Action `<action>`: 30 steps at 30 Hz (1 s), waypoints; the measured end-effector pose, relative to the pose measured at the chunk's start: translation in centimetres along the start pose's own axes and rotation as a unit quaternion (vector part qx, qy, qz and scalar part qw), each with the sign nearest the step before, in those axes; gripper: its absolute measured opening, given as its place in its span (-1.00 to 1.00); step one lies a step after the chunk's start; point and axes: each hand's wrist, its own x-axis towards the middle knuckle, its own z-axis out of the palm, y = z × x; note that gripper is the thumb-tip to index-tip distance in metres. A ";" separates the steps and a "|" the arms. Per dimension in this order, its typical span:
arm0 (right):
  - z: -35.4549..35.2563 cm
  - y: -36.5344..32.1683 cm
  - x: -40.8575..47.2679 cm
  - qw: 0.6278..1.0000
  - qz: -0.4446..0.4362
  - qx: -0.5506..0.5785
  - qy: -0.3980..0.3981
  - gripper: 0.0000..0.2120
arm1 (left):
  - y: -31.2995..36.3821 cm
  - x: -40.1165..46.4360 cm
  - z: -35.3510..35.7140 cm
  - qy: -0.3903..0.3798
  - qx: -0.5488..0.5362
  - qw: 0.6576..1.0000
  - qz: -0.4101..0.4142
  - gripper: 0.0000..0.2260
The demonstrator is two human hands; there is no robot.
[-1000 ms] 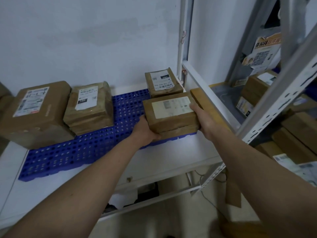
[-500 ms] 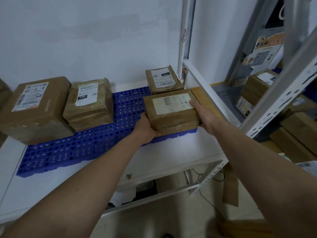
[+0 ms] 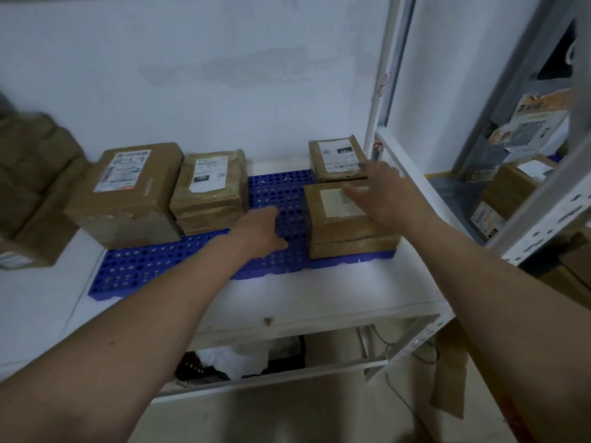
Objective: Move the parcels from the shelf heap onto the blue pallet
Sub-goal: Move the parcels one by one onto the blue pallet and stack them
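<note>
A blue perforated pallet (image 3: 198, 260) lies on a white table. A brown parcel (image 3: 345, 228) with a pale label rests at the pallet's front right corner. My right hand (image 3: 380, 193) hovers over its top with fingers spread, holding nothing. My left hand (image 3: 262, 228) is over bare pallet just left of that parcel, fingers loose and empty. Behind this parcel sits a smaller parcel (image 3: 337, 158). Two bigger parcels, one large (image 3: 128, 193) and one taped (image 3: 211, 190), stand on the pallet's left part. The shelf heap of parcels (image 3: 511, 190) is at the right, behind a metal upright.
More brown boxes (image 3: 28, 174) are stacked at the far left, blurred. A white wall stands right behind the pallet. A grey slotted shelf upright (image 3: 550, 199) crosses the right side. Under the table's front edge (image 3: 287, 321) lie a bag and cables.
Both hands have let go of the front right parcel, which now rests on the pallet. My left hand slid left off it and my right hand lifted above its top.
</note>
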 end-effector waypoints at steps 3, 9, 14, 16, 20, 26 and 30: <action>1.5 -5.7 0.4 0.985 -0.099 -0.110 -0.085 -0.36 | -2.2 -2.5 -3.1 0.040 0.067 0.997 -0.014 -0.61; 5.4 -15.4 -1.6 0.944 -0.208 -0.171 -0.192 -0.30 | -10.0 -10.4 -6.4 0.094 0.111 0.984 -0.101 -0.55; 9.4 -24.9 -5.7 0.924 -0.281 -0.158 -0.206 -0.45 | -18.6 -19.5 -8.2 0.115 0.080 0.968 -0.207 -0.53; 10.6 -28.9 -8.4 0.913 -0.304 -0.173 -0.208 -0.45 | -22.0 -23.2 -8.7 0.128 0.070 0.959 -0.242 -0.50; 13.6 -35.9 -13.1 0.890 -0.363 -0.162 -0.222 -0.35 | -27.4 -30.9 -9.6 0.136 0.064 0.944 -0.295 -0.43; 19.1 -45.3 -20.8 0.875 -0.398 -0.147 -0.234 -0.28 | -34.4 -42.1 -9.4 0.163 0.057 0.924 -0.342 -0.48; 23.6 -49.7 -25.7 0.870 -0.396 -0.139 -0.260 -0.22 | -38.4 -48.2 -8.1 0.161 0.048 0.921 -0.352 -0.48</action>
